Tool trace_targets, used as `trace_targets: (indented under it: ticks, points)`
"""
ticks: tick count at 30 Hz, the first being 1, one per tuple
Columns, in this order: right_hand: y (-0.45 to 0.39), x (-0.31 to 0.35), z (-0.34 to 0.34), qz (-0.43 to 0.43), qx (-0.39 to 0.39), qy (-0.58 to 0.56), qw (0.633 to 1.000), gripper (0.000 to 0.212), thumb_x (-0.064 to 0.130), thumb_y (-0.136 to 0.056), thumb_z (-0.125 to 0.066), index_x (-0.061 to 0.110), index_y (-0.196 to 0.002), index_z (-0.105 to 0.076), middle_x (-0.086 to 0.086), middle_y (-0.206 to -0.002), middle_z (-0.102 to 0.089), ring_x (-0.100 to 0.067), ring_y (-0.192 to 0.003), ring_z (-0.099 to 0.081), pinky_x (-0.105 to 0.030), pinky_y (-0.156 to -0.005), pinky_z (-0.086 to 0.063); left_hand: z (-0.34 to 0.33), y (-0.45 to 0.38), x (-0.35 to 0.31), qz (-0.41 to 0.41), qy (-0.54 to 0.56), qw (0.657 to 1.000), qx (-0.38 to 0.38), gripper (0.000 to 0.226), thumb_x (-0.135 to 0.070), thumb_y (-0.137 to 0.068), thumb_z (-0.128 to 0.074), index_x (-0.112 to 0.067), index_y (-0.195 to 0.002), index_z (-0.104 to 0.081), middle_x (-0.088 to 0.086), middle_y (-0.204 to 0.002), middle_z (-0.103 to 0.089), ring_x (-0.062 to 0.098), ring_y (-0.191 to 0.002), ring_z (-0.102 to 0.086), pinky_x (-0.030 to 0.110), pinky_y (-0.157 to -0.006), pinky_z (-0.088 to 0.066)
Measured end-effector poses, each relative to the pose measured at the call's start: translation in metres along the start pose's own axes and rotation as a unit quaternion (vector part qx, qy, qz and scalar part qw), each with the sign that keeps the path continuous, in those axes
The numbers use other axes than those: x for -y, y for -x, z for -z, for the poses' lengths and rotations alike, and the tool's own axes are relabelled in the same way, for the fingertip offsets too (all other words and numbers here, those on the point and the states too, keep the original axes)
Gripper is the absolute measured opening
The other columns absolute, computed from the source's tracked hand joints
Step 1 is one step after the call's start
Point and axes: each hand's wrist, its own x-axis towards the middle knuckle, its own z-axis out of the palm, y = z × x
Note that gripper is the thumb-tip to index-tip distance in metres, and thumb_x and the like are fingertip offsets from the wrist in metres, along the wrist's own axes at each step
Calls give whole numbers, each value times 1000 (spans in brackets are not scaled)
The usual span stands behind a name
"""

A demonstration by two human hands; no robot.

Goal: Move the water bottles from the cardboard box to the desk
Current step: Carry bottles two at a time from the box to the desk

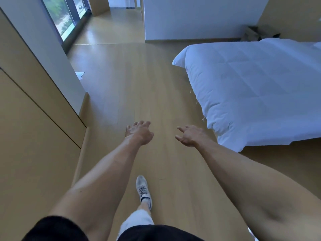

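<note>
Both my arms reach forward over the wooden floor. My left hand [139,132] hangs with loosely curled fingers and holds nothing. My right hand [188,135] is spread with relaxed fingers, also holding nothing. A cardboard box [257,33] stands far off at the back right, beyond the bed's far corner, beside the white wall. Its flaps look open; I cannot see inside it. No water bottles and no desk show in this view.
A bed with a white duvet [257,91] fills the right side. Wooden cabinet fronts [29,119] line the left. A window [64,14] is at the top left. My shoe [143,190] steps on the floor [139,84] between them.
</note>
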Motion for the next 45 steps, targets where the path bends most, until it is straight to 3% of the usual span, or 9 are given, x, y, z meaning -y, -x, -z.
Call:
trace_targets:
  ticks: [15,25,38,45]
  points:
    - [-243,6,146,-71,10,-58,996,61,57,-99,-35,37,-155,-24,-1,-161,-26,-26,-146,-29,-46,-114,-27,121,-298,22,-74,1,997,25,60,-48,-97,-47,-32,-153,-32,0,-156,-37,28,-143,-34,46,-116,-28]
    - [-420,18,221,-35,22,-69,997,60,54,-101,-37,33,-155,-25,-3,-160,-30,-27,-144,-32,-47,-114,-32,172,-460,39,-50,3,998,31,61,-48,-97,-47,-33,-154,-31,-4,-157,-37,26,-143,-34,46,-116,-27]
    - [-686,27,370,34,28,-66,997,58,54,-100,-38,33,-154,-28,-4,-157,-34,-29,-142,-33,-45,-113,-34,293,-707,57,32,20,999,4,60,-47,-98,-48,-33,-154,-32,-4,-158,-37,27,-144,-33,48,-118,-25]
    - [-796,13,417,21,41,-63,997,59,52,-100,-38,34,-155,-24,0,-159,-30,-26,-144,-29,-47,-110,-32,321,-826,63,36,19,999,12,59,-47,-98,-45,-34,-154,-32,-5,-157,-39,26,-144,-33,46,-117,-26]
